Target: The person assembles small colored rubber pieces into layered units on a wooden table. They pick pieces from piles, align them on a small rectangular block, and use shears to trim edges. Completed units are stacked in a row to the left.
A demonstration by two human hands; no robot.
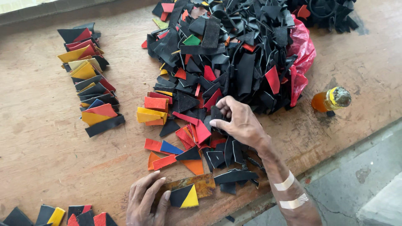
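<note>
Black leather offcuts, mixed with red, orange and yellow ones, are lying in a big heap (234, 54) across the wooden table (42, 142) in the head view, partly spilling over a red plastic bag (302, 50). The right hand (240, 123) is reaching into the near edge of that heap, its fingers curling narrowly round a small black scrap (216, 114). The left hand (146, 203) is lying flat, fingers spread, just beside a joined black-and-yellow piece (184, 196), which is resting on a rusty metal plate (197, 185) with its long axis running left to right. That piece is lying just right of the left fingertips, below and well apart from the right hand, so the left hand is nearer. Finished two-colour pieces are lying in a row (90, 79) at far left; a small orange bottle (331, 99) is standing at right.
</note>
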